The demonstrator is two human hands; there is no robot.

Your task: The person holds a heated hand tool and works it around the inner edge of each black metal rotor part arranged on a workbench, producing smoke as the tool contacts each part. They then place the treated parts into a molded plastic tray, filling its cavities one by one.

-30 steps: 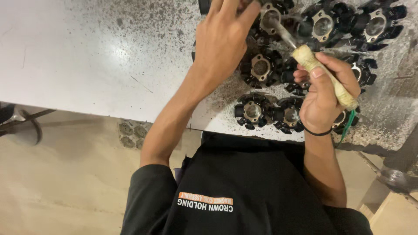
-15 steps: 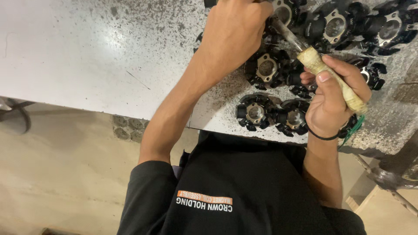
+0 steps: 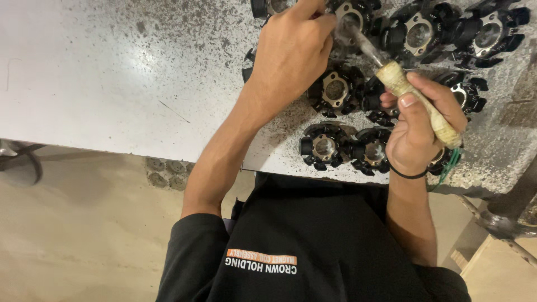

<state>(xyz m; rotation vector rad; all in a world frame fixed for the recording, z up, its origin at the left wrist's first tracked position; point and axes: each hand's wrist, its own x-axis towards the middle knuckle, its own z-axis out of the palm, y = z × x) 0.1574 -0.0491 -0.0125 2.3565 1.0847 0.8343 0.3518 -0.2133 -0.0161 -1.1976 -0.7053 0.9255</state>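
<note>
black toothed ring parts [image 3: 335,92] crowd the upper right of the speckled bench [image 3: 140,72]. your view has tipped closer since a moment ago, though both hands kept their posts: your left hand [image 3: 293,47] pinches one part [image 3: 349,17] at the top edge; your right hand [image 3: 417,126] grips the tape-wrapped tool [image 3: 417,98], tip touching it. bare bench lies left; the near edge sits just below two parts [image 3: 347,148].

The one label in sight is a small orange rectangular patch [image 3: 261,259] with pale lettering, sewn on the black shirt [image 3: 313,246] near its lower edge. A row of white letters sits directly beside the patch. No packages, signs or screens show.
</note>
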